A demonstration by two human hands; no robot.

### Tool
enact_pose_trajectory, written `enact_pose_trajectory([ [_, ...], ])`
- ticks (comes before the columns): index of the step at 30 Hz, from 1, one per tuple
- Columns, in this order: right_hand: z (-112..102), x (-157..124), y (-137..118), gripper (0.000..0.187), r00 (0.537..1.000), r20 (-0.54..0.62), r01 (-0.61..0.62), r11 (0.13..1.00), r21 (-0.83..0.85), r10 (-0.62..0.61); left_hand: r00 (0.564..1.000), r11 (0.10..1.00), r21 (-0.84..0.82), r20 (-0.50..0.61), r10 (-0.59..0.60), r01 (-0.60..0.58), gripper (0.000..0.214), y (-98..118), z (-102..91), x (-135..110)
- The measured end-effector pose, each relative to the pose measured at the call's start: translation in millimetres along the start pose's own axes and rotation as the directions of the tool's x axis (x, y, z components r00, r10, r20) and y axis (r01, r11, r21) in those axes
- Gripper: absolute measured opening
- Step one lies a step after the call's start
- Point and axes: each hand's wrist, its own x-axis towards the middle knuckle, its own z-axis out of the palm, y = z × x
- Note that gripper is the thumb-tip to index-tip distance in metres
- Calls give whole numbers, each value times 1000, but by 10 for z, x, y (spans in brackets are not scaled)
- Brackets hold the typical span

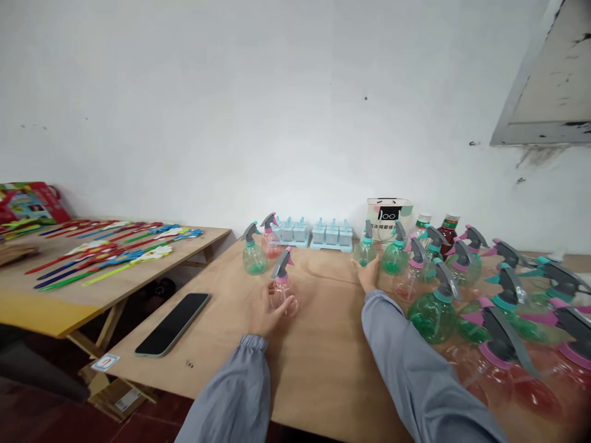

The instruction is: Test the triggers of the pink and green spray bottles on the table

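My left hand (pixel 268 312) is closed round the body of a clear pink spray bottle (pixel 285 295), which stands upright on the brown table with its grey and pink trigger head on top. Farther off, my right hand (pixel 368 275) has its thumb and fingers about the lower part of a green spray bottle (pixel 366 249); part of that grip is hidden by the hand itself. Just behind the left hand's bottle are another green spray bottle (pixel 255 258) and a second pink spray bottle (pixel 271 241).
Several green and pink spray bottles (pixel 434 311) crowd the table's right side. Along the wall stand pale blue ice-pop moulds (pixel 331 235), a printed paper bag (pixel 388 215) and sauce bottles (pixel 449 229). A phone (pixel 174 324) lies at left. Colourful hand-shaped sticks (pixel 106 255) cover another table.
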Motion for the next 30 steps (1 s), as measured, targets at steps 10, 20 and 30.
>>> enact_pose_trajectory([
  [10, -132, -337, -164, 88, 993, -78, 97, 993, 71, -92, 1000, 1000, -20, -1, -8, 8, 63, 19, 29, -35],
  [20, -251, -1484, -955, 83, 775, 440, 279, 870, 406, -453, 984, 995, -94, 175, 36, -20, 77, 448, 575, -473],
  [30, -798, -1360, -951, 52, 869, 476, -89, 904, 418, -135, 994, 998, -53, -110, 27, -33, 56, 231, 194, 79],
])
